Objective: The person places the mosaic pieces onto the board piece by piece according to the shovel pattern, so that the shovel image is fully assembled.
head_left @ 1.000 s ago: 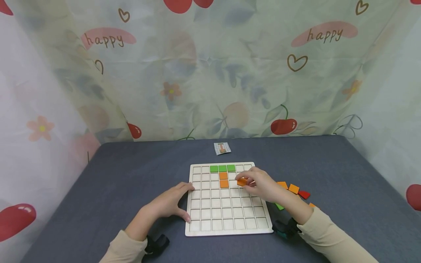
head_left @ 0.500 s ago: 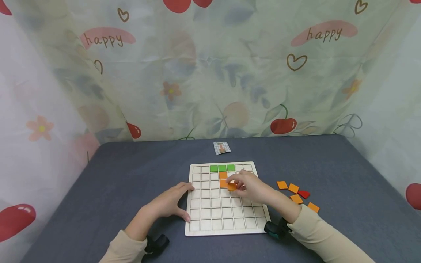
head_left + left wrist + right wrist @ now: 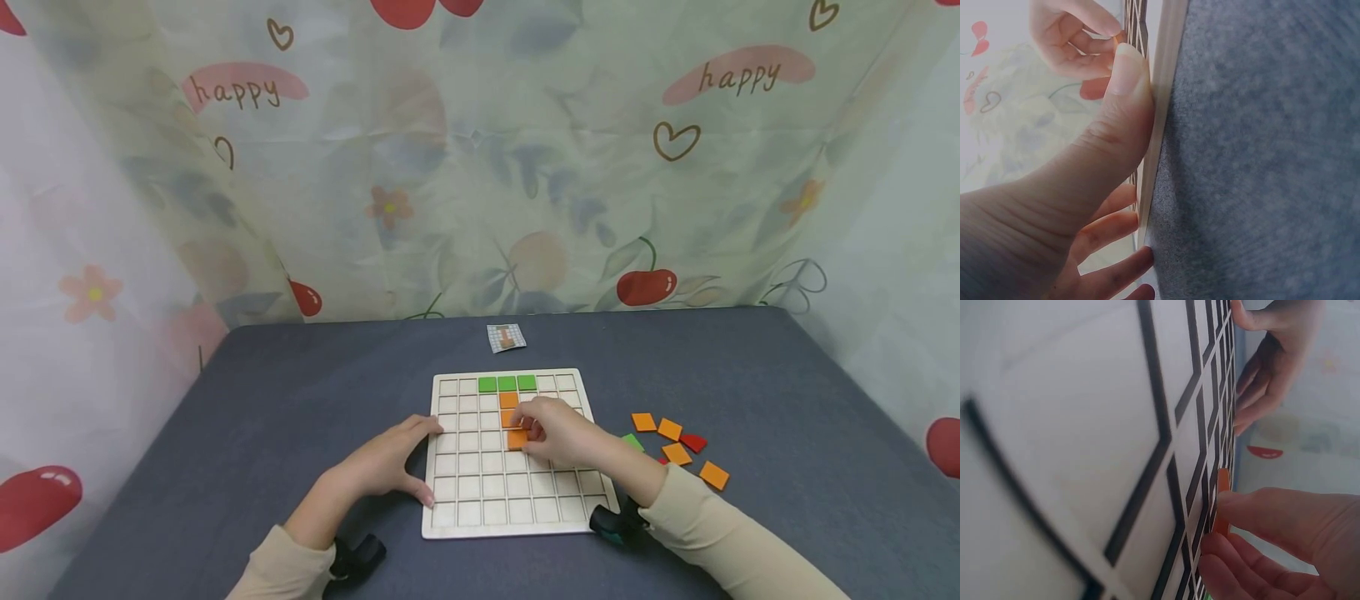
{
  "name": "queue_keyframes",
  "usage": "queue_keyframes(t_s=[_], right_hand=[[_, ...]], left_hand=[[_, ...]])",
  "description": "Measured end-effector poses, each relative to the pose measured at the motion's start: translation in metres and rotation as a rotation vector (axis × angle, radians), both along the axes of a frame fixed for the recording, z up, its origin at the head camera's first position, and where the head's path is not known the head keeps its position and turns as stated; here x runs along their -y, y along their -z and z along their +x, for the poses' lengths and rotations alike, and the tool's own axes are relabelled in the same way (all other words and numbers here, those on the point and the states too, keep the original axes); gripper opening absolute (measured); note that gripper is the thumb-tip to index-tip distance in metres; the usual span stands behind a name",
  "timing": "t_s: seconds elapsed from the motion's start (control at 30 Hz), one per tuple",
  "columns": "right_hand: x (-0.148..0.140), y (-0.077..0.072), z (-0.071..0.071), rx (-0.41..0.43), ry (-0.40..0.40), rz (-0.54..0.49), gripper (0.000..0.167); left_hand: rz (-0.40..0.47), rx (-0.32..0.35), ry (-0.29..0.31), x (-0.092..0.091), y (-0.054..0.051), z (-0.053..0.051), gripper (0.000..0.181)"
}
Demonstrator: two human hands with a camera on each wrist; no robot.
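A pale gridded board (image 3: pixel 471 487) lies on the dark table. Three green tiles (image 3: pixel 507 383) sit in its far row, and orange tiles (image 3: pixel 509 401) run down from the middle one. My right hand (image 3: pixel 561 435) pinches an orange tile (image 3: pixel 515 440) low over the cell below that column; in the right wrist view the tile (image 3: pixel 1223 500) stands between thumb and fingers at the grid. My left hand (image 3: pixel 386 458) rests at the board's left edge, thumb on the frame (image 3: pixel 1161 94) and fingers extended along the side.
Right of the board lie loose orange tiles (image 3: pixel 677 454), a red piece (image 3: pixel 693 442) and a green tile (image 3: pixel 633 442), partly beside my right forearm. A small printed card (image 3: pixel 506 337) lies beyond the board. A patterned curtain (image 3: pixel 480 167) hangs behind the table.
My right hand has carried the orange tile left and nearer, from the board's right part to just below the orange column. The left hand has stayed in place.
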State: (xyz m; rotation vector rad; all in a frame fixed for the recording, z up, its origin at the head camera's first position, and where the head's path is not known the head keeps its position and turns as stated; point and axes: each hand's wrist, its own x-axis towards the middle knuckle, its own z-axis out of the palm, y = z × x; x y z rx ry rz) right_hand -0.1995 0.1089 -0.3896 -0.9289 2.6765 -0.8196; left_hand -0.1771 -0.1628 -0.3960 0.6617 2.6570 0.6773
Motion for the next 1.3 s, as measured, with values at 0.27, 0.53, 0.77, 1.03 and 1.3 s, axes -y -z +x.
queue_keyframes(t_s=[0.27, 0.53, 0.77, 1.03, 1.3], right_hand=[[0.003, 0.0, -0.001, -0.008, 0.024, 0.015, 0.02], [0.005, 0.001, -0.002, -0.024, 0.026, 0.02, 0.019], [0.004, -0.001, -0.001, -0.005, 0.038, 0.005, 0.02], [-0.02, -0.006, -0.005, 0.013, 0.089, -0.025, 0.025], [-0.067, -0.009, -0.008, -0.033, 0.165, -0.055, 0.024]], left_hand=[[-0.001, 0.006, -0.008, 0.0, 0.0, 0.0, 0.093], [0.003, 0.004, -0.004, 0.0, 0.0, -0.001, 0.093], [0.005, 0.004, -0.007, 0.0, 0.001, -0.001, 0.093], [0.002, 0.003, -0.013, -0.001, 0.001, -0.001, 0.093], [0.007, 0.006, -0.014, -0.001, 0.001, 0.0, 0.093]])
